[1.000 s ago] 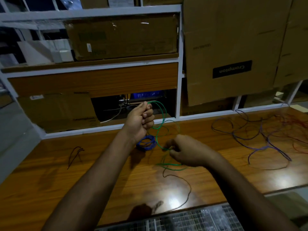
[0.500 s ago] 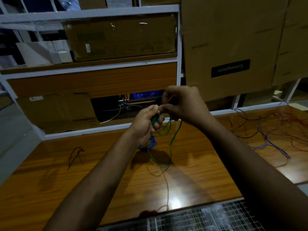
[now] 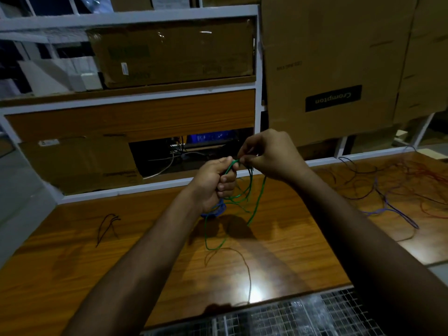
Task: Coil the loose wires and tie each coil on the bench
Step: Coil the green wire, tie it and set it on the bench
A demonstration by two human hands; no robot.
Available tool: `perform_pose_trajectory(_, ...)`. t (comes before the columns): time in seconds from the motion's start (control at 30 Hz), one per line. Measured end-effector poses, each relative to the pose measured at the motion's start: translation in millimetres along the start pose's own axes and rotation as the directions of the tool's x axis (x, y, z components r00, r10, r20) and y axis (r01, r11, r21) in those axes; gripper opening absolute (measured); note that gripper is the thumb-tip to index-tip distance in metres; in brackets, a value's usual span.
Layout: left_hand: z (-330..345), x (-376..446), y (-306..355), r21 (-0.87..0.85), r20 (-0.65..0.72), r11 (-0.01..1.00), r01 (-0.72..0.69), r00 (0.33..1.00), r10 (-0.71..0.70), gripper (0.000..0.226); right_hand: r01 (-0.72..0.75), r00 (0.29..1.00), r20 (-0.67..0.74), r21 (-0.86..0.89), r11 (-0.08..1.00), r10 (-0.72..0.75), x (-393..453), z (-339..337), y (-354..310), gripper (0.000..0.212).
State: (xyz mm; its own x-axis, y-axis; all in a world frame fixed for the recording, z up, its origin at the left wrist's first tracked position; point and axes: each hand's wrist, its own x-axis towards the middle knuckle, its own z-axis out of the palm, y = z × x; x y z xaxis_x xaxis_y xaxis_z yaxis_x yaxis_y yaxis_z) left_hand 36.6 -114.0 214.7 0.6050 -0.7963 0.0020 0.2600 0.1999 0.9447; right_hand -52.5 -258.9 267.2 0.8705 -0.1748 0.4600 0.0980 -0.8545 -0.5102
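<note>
Above the wooden bench [image 3: 278,241], both hands meet in the air over its middle. The left hand [image 3: 213,181] is closed in a fist round a bundle of green wire [image 3: 252,204], whose loops hang down from the fist toward the bench top. The right hand [image 3: 269,154] sits just beside the left, to its right and slightly higher, with thumb and fingertips pinching the top of the green wire where it leaves the fist. A thin dark wire [image 3: 244,270] trails from below the green loops across the bench toward its near edge. Directly under the left hand a small blue coil [image 3: 217,210] lies on the bench. On the bench's left part lies a short black wire piece [image 3: 106,225], well apart from the hands. On the bench's right part spreads a tangle of loose wires [image 3: 392,202], purple, dark and red. Behind the bench stands a cardboard box [image 3: 334,69] with a printed label.
</note>
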Motion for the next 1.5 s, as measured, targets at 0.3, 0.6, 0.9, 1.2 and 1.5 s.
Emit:
perform_pose_trajectory(0.3,-7,-1,2,-0.122,0.088,0.981,0.148,0.987,-0.138,0.035,-0.206,0.938,0.343,0.427,0.881,0.052,2,12,33,0.034)
perform_pose_trajectory(0.6,-14,-1,2,-0.222,0.033,0.974,0.047,0.999,-0.04,0.027,-0.436,0.867,0.496,0.721,0.539,0.038,-12,24,71,0.03)
perform_pose_trajectory(0.9,-47,-11,30,-0.395,-0.019,0.913,-0.104,0.994,0.104,0.025,-0.588,0.805,0.593,0.789,0.179,0.032,-88,59,157,0.03)
perform_pose_trajectory(1.2,-31,3,15,-0.366,-0.048,0.925,-0.101,0.995,0.09,0.034,-0.497,0.861,0.211,0.164,0.852,0.462,-87,96,75,0.014)
perform_pose_trajectory(1.5,-18,7,2,-0.294,-0.119,0.953,-0.073,0.992,0.039,0.034,0.165,0.826,0.497,0.235,0.958,-0.265,-63,19,-26,0.015)
